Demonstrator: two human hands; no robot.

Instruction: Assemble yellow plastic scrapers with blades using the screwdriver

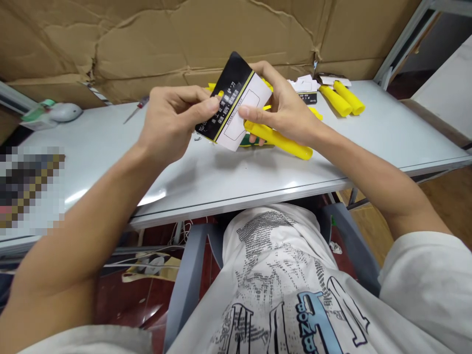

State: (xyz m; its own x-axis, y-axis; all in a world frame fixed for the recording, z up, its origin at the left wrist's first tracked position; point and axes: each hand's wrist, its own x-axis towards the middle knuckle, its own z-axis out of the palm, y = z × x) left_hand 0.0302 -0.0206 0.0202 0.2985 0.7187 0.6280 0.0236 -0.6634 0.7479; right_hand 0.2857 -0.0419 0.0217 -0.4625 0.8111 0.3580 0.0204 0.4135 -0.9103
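Above the table, my left hand (167, 120) pinches the left edge of a black-and-white printed card (236, 103) between thumb and fingers. A small bit of yellow shows at the card's edge beside my left thumb. My right hand (285, 103) grips the card's right side, its thumb lying across the printed face. Also in my right hand is a yellow tube-like handle (283, 140), slanting down to the right below the card. Its far end is hidden behind the card. Beneath them, a dark green and yellow object (250, 141) is partly covered by my fingers.
On the white table (387, 128), yellow handles (342, 98) with printed cards lie at the back right. A screwdriver (136, 108) and a white rounded object (65, 112) are at the back left. Cardboard (206, 34) stands along the rear. A pixelated patch covers the left side.
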